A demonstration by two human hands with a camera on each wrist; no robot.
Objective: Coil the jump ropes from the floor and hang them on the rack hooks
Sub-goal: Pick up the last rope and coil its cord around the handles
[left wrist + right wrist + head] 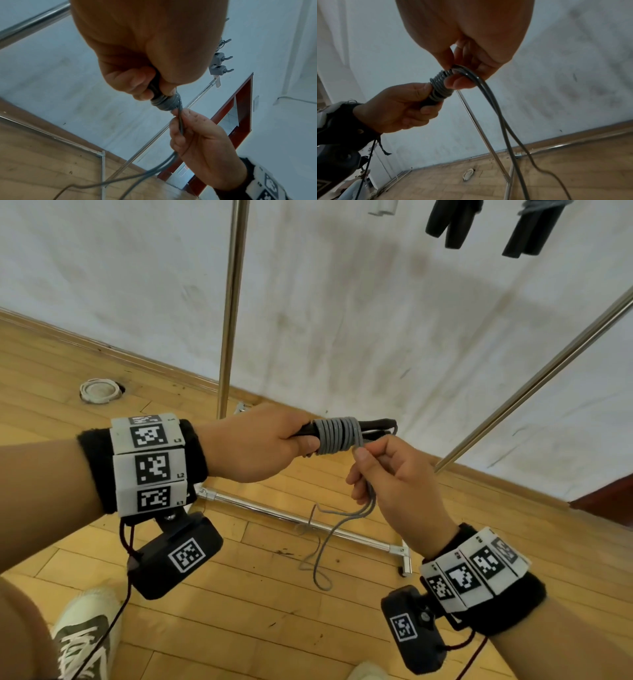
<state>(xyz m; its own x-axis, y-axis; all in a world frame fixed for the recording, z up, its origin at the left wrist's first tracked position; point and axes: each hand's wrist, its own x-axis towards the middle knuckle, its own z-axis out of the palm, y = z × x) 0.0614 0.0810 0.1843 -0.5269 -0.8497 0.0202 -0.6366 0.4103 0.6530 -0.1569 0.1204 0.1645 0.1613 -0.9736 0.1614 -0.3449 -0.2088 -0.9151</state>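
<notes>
While the chrome rack point(233, 302) stood against the wall w/ dark handles point(452, 224) of other ropes already hanging up top, the left hand point(253, 446) gripped the black handles point(375, 426) of a grey jump rope point(337, 436), held in the air in front of the rack. Their long axis lay roughly level, free ends pointing to the person's right. The right hand point(394, 474) pinched the doubled cord just beside the wraps; the slack trailed to the wood floor point(239, 594). Best approach, imo: keep tension, lay each turn snug beside the last w/o overlap, then tuck the tail before hanging.
</notes>
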